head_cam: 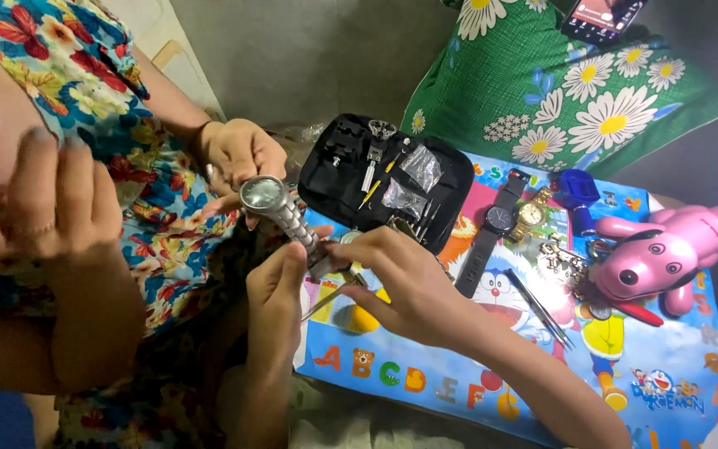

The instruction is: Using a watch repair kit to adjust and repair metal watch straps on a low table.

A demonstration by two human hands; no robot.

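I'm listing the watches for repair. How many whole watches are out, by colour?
Silver watch: 1, its band pinched by the left hand
Black watch: 1, on the mat
Gold watch: 1, beside the black one
Total: 3

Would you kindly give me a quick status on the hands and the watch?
Left hand pinching the silver wristwatch band. Right hand on a thin metal tool at the band. Another person's hand steadies the watch case.
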